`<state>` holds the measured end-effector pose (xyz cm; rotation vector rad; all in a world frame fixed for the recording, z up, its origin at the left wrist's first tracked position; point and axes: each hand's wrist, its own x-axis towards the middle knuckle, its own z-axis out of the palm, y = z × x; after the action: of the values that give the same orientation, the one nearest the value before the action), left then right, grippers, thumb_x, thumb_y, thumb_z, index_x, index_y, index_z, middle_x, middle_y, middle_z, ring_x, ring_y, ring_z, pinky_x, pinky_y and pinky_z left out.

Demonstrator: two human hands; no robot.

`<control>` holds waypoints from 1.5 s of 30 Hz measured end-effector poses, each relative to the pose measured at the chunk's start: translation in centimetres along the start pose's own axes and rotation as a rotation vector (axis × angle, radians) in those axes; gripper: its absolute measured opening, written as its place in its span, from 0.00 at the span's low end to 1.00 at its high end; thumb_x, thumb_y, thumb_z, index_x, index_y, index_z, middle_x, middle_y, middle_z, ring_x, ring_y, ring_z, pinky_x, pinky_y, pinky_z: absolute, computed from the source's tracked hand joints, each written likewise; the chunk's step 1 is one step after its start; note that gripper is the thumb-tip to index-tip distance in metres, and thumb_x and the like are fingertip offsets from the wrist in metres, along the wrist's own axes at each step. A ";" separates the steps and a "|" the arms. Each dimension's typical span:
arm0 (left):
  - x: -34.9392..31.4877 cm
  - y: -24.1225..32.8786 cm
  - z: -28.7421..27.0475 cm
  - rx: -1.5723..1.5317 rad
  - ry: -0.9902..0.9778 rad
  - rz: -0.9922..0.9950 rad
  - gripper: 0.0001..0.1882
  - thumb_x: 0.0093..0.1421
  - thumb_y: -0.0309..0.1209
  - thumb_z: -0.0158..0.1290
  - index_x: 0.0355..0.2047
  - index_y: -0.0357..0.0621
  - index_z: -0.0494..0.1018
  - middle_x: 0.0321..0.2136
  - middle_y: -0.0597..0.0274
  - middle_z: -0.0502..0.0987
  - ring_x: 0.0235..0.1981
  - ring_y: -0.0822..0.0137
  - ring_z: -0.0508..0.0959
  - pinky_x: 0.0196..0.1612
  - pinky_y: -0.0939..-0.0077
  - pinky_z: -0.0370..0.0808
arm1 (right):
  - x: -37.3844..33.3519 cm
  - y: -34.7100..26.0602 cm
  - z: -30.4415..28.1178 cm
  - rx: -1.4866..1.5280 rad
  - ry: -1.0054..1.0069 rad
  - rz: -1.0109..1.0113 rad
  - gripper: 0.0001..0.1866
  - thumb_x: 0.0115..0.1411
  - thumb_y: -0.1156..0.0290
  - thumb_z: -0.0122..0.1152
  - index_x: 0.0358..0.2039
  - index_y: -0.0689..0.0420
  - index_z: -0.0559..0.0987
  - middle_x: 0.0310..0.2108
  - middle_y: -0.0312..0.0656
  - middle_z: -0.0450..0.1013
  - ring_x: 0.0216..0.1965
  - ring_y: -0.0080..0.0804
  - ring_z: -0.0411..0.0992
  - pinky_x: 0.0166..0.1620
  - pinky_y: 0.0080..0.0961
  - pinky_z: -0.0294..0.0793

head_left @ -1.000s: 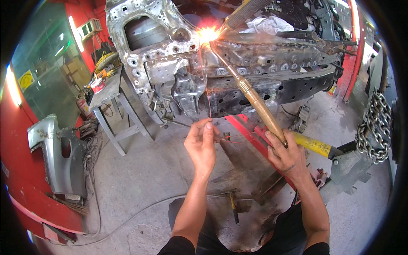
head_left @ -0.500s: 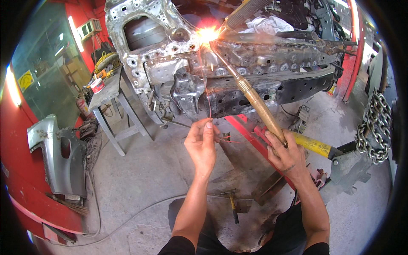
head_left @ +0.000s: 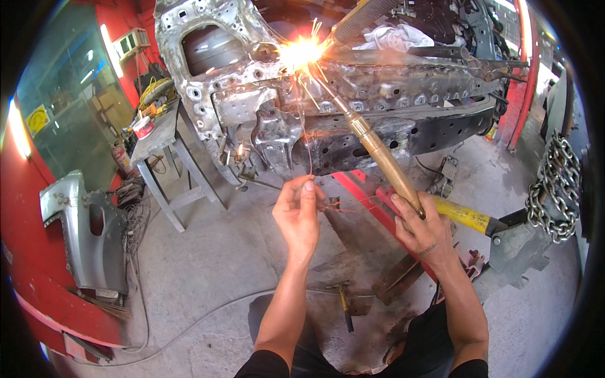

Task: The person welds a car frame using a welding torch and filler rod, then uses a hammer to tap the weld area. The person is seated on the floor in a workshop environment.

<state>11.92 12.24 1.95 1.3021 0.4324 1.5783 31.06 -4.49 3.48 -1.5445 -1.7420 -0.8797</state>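
Note:
In my right hand (head_left: 423, 228) is a brass-coloured welding torch (head_left: 386, 159), gripped by its rear end and slanting up to the left. A bright flame with flying sparks (head_left: 304, 54) burns where its tip meets the bare metal car body (head_left: 246, 94); the glare hides the spot itself. Between the closed thumb and fingers of my left hand (head_left: 299, 208) is a thin filler rod (head_left: 307, 142), running up into the glare. Below the flame, a dark perforated beam (head_left: 391, 133) crosses the car's end.
A grey metal stand (head_left: 165, 142) with a red-and-white tub (head_left: 144, 128) is at left. A silver fender (head_left: 85, 227) leans by the red wall. At right are a yellow cylinder (head_left: 463, 215) and hanging chain (head_left: 554, 189). A hammer (head_left: 345, 305) and hose (head_left: 208, 309) lie on the floor.
The flare has grown and spread slightly left, throwing more sparks. The torch has shifted a little left at its tip. A small flame-like glow now shows at the lower left of the car body.

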 end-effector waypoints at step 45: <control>-0.6 0.2 -0.3 0.005 0.047 -0.012 0.11 0.73 0.32 0.57 0.46 0.34 0.78 0.25 0.63 0.80 0.21 0.79 0.74 0.24 0.82 0.70 | -0.2 -0.1 0.2 0.013 -0.021 0.023 0.33 0.51 0.73 0.75 0.59 0.45 0.80 0.48 0.49 0.72 0.34 0.43 0.81 0.35 0.36 0.87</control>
<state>11.50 11.77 1.65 1.2660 0.4727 1.6009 30.93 -4.43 3.18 -1.5678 -1.7380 -0.8426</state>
